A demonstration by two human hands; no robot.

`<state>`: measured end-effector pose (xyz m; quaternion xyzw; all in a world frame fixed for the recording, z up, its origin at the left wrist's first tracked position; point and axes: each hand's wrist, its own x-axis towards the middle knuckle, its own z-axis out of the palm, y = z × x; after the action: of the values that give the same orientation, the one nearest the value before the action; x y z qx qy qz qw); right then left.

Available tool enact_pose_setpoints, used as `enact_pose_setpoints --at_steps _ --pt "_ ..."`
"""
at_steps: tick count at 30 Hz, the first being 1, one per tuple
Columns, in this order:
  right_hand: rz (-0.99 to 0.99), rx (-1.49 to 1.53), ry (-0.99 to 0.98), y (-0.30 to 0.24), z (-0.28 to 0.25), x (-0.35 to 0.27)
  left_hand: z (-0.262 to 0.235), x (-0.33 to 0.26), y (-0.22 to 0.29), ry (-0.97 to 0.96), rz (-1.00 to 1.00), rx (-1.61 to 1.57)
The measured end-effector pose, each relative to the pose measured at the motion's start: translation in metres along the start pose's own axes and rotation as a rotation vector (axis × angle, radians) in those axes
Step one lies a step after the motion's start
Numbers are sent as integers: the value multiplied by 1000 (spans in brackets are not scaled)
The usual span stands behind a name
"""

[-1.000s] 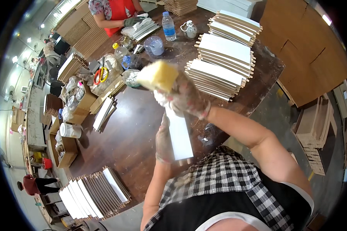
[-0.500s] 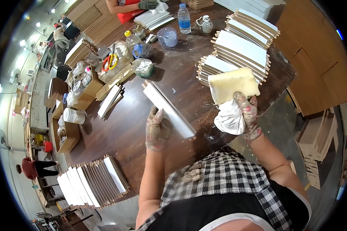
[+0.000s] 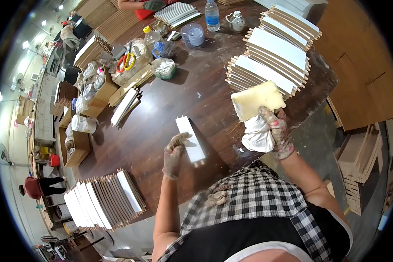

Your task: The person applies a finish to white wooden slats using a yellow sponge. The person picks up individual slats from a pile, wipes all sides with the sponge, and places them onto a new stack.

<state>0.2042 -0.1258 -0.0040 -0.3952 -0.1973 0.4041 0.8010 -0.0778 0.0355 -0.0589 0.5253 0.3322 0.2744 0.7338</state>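
My gloved left hand (image 3: 174, 158) grips a white-faced wooden slat (image 3: 193, 144) by its left long edge, above the dark table. Small dowel pins stick out of both of the slat's ends. In my gloved right hand (image 3: 279, 133) are a pale yellow sponge (image 3: 256, 100) and a bunched white cloth (image 3: 257, 136), the cloth hanging below the sponge. Just beyond the sponge lie stacked white-faced slats (image 3: 277, 50) in overlapping rows. A second row of slats (image 3: 107, 198) rests at the table's near left edge.
Across the brown table (image 3: 148, 135) stand a tub of pale paste (image 3: 163, 68), a water bottle (image 3: 212, 16) and a blue-tinted tub (image 3: 192, 35). Red-and-yellow scissors (image 3: 125, 62) sit among bags and cardboard boxes (image 3: 101, 98) at left. A co-worker's gloved hand (image 3: 154, 5) shows at the far side.
The slat in my left hand has turned and now looks shorter and more upright. My right hand has shifted slightly left with the sponge and cloth.
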Motion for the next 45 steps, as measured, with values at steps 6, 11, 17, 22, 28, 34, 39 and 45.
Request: enact_pose_setpoints --at_steps 6,11,17,22,28,34,39,45 --pt "267 553 -280 23 -15 2 13 1 -21 554 331 684" --pt "282 141 -226 11 10 -2 1 4 -7 332 7 -215" --pt "-470 -211 -627 14 55 5 74 -5 68 198 -11 -129" --pt "-239 -530 -676 -11 56 -4 84 -5 79 167 103 -61" --pt "-681 -762 -558 -15 53 44 95 -21 102 109 16 -36" --pt "-336 -606 -431 -29 54 63 91 -28 102 119 33 -12" --pt "256 411 -453 -33 57 61 94 -23 104 89 36 -7" --pt "-274 -647 -432 -33 74 41 91 -9 105 46 47 86"
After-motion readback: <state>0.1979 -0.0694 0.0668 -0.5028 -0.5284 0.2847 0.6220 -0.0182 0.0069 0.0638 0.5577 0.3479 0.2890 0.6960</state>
